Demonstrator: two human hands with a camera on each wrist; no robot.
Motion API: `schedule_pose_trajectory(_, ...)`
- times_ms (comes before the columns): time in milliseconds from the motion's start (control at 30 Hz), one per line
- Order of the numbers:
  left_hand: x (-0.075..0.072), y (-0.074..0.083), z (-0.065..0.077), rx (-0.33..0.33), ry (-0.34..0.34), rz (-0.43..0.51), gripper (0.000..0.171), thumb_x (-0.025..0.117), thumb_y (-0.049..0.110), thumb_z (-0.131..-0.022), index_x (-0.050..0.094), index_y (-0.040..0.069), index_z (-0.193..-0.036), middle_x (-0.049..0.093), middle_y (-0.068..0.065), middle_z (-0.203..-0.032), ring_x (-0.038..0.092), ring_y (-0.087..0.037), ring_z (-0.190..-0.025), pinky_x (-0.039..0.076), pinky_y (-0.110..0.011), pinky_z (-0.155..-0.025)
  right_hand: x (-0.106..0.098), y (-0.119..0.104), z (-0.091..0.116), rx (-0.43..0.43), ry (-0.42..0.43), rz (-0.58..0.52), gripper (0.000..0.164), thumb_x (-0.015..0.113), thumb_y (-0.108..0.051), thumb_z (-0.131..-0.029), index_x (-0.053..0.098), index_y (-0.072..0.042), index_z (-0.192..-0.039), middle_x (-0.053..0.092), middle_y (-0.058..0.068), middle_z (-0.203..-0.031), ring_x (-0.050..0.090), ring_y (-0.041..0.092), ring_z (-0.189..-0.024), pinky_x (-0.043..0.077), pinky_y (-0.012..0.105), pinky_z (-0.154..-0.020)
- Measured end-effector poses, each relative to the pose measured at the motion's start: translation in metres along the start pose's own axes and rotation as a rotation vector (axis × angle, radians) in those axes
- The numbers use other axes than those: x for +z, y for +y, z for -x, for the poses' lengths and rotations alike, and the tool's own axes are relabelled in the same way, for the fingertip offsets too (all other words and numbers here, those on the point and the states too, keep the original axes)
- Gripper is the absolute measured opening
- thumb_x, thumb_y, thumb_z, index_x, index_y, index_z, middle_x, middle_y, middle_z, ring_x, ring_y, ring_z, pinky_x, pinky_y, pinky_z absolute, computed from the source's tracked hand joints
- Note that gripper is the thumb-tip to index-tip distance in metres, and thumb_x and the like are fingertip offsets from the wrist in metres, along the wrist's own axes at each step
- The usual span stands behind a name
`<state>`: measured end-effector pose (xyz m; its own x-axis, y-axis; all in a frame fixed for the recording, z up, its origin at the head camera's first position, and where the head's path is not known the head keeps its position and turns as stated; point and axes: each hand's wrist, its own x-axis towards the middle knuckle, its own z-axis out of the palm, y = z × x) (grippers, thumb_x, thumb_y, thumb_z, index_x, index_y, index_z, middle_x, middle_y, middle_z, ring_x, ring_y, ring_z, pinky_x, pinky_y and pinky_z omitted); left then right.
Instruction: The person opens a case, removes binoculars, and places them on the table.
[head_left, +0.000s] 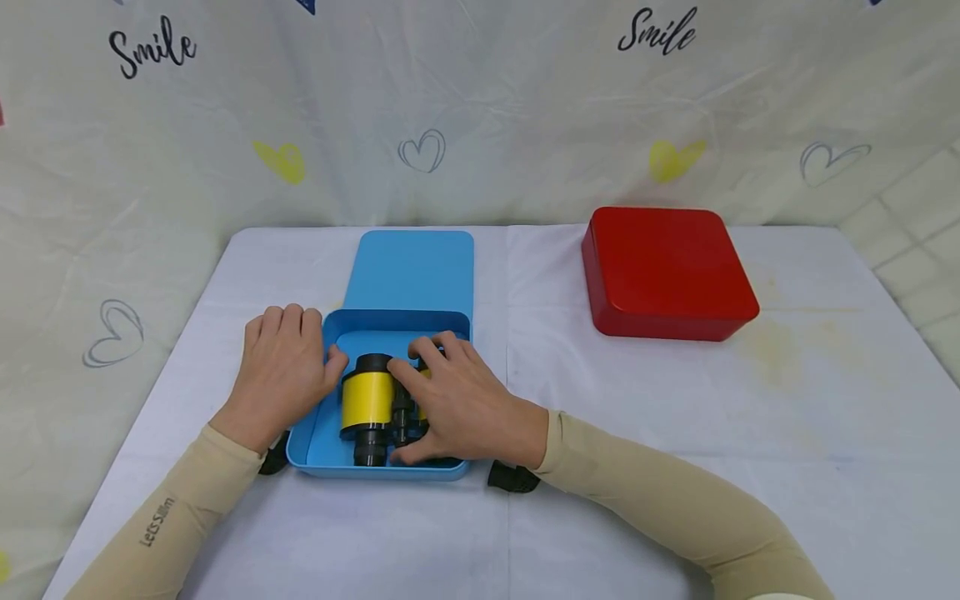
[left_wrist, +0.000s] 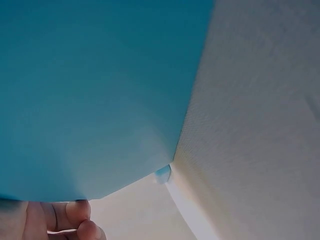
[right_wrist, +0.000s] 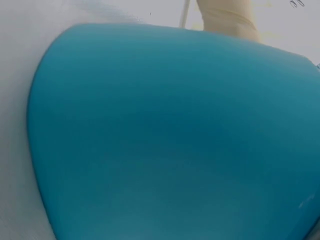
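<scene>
Yellow-and-black binoculars [head_left: 367,398] lie in an open blue box [head_left: 315,454], eyepieces toward its front wall. My right hand [head_left: 461,400] grips their right barrel from above, thumb at the near end and fingers over the far end, hiding much of that side. At the box's left wall, my left hand [head_left: 281,371] holds the rim with its thumb on the inner side. The left wrist view shows curled fingertips [left_wrist: 77,215] beside the blue wall [left_wrist: 100,100]. In the right wrist view, the box's outer wall [right_wrist: 165,130] fills most of the picture and the hand is hidden.
The blue lid [head_left: 412,271] lies folded back behind the box. A closed red box [head_left: 667,267] stands at the back right of the white-covered table [head_left: 600,417]. Behind the table hangs a printed curtain [head_left: 510,108].
</scene>
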<state>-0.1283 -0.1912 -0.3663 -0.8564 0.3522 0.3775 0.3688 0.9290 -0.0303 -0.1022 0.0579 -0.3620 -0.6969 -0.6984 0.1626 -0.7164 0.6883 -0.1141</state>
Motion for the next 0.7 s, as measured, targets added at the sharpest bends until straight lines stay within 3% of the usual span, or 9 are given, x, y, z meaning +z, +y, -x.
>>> schedule_pose_trajectory(700,0.0011,-0.0011,0.0002,0.015,0.029,0.003,0.023,0.059,0.017,-0.088,0.049,-0.004,-0.085,0.043,-0.017,-0.076,0.044,-0.035,-0.079,0.032,-0.044,-0.069,0.002,-0.0028,-0.0012,-0.046,0.043,0.07,0.097,0.074,-0.084,-0.068,0.057,-0.018,-0.137,0.059,0.007,-0.117,0.051,0.025,-0.108,0.05,0.038,-0.092)
